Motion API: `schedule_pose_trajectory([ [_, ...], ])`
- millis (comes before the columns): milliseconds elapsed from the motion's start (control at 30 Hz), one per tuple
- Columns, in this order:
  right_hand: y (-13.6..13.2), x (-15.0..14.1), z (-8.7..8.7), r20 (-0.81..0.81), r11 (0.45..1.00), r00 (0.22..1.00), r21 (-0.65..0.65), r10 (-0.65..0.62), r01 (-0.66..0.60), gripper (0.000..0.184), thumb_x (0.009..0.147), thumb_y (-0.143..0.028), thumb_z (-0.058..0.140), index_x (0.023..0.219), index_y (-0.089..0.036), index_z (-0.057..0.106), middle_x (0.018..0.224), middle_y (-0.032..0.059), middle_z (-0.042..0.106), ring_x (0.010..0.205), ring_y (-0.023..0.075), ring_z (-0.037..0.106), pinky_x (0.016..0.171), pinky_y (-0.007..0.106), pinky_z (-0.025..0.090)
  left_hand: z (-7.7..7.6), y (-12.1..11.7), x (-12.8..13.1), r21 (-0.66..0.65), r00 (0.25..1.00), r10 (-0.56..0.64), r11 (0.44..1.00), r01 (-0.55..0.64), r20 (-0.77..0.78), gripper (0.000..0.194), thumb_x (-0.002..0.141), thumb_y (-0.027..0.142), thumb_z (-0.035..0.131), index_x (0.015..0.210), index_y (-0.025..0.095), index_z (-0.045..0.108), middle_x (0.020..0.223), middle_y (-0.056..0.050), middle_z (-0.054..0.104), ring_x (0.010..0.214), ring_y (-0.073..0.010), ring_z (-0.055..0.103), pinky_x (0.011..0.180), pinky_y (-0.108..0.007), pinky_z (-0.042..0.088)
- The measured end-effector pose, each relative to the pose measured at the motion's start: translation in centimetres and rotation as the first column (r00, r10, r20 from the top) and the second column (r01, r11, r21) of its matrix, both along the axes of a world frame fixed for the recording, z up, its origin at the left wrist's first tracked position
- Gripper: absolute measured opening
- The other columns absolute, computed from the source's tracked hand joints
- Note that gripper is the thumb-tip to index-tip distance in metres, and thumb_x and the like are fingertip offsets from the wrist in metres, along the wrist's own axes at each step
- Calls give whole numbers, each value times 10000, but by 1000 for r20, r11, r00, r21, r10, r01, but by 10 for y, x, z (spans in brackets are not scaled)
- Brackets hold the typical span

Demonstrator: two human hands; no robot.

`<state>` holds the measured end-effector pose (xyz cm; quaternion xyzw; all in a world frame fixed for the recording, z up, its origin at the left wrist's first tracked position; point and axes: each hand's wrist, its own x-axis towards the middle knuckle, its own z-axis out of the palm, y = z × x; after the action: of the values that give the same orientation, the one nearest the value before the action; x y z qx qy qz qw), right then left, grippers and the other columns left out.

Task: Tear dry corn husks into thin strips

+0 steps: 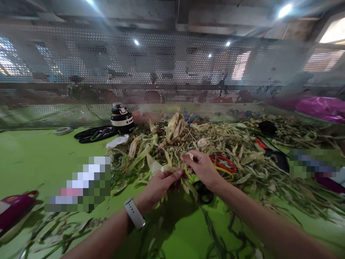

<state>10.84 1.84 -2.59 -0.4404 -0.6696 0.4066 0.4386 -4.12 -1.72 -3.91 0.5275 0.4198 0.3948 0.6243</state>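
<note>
My left hand (167, 180), with a white watch strap (134, 213) on its wrist, is closed on pale corn husk (155, 164) strips, thumb pressed against the fingers. Close beside it, my right hand (201, 166) pinches the thin ends of the same husk bundle. Loose strips hang below and between the two hands. Under my right hand lie black-handled scissors (205, 193), partly covered by husk. Just behind it are a red cord loop (225, 163) and a yellow one (224, 169). A larger bundle of dried husk (175, 126) stands up in the heap beyond my hands.
A heap of dry husks (231, 144) spreads across the green table (67, 144). A black jug (122, 120), a coiled black cable (94, 133) and a tape roll (63, 130) stand at the back left. A perforated metal screen (161, 68) rises behind. A purple bag (322, 109) sits far right.
</note>
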Motion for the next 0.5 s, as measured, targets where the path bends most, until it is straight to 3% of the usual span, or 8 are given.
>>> schedule_pose_trajectory([
  [100, 2, 1, 1, -16, 1000, 1000, -10, -18, 18, 393, 726, -537, 551, 596, -177, 464, 487, -59, 423, 394, 71, 424, 396, 189, 342, 3, -3, 2, -17, 999, 6, 1000, -5, 33, 332, 725, 432, 596, 603, 125, 630, 480, 10, 523, 445, -62, 378, 447, -190, 269],
  [267, 7, 10, 11, 79, 991, 997, -130, 22, -11, 471, 769, -588, 451, 576, -162, 513, 482, -25, 479, 447, 99, 462, 436, 207, 354, 3, -1, 3, -184, 953, 174, 974, -130, 249, 277, 688, 409, 649, 793, 153, 677, 660, -9, 616, 571, -76, 513, 528, -166, 394],
  [367, 5, 12, 12, 128, 968, 975, -196, 181, -154, 503, 810, -569, 396, 582, -155, 569, 533, 2, 516, 522, 118, 475, 495, 224, 363, 4, 1, 1, -241, 906, 239, 957, -160, 348, 271, 659, 359, 691, 841, 158, 673, 740, -12, 631, 644, -78, 548, 600, -162, 440],
  [500, 0, 8, 7, 129, 934, 929, -146, 346, -327, 381, 799, -499, 480, 694, -154, 602, 617, -7, 527, 557, 108, 443, 533, 217, 358, 4, 3, 1, -216, 898, 306, 945, -246, 317, 265, 602, 305, 741, 802, 153, 653, 668, 10, 614, 571, -59, 522, 540, -146, 423],
])
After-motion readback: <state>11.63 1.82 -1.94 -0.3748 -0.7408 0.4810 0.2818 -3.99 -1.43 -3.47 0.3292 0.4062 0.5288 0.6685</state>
